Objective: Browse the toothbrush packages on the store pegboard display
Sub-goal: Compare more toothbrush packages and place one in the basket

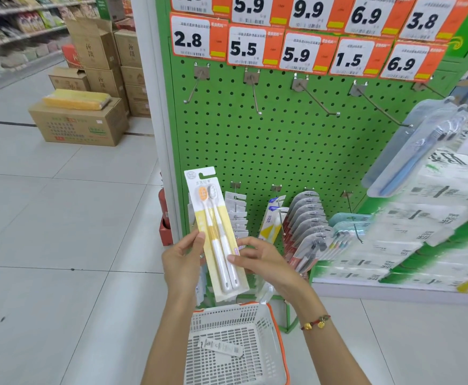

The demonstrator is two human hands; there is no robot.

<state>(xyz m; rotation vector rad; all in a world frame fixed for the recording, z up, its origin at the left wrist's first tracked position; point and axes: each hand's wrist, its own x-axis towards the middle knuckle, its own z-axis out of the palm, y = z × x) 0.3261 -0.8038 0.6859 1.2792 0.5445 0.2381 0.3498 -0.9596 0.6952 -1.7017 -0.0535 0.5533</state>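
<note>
Toothbrush package (216, 232) between both hands.

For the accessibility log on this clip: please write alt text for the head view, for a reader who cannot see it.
Both hands, the left hand and the right hand, hold a yellow two-toothbrush package upright before a green pegboard. Orange price tags hang above mostly bare hooks; more packages hang lower down. A white basket sits below.

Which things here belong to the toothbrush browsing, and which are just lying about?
Job: yellow toothbrush package, held by left hand and right hand; hanging packages; green pegboard.
Lying about: cardboard boxes; fire extinguisher; white basket.
</note>
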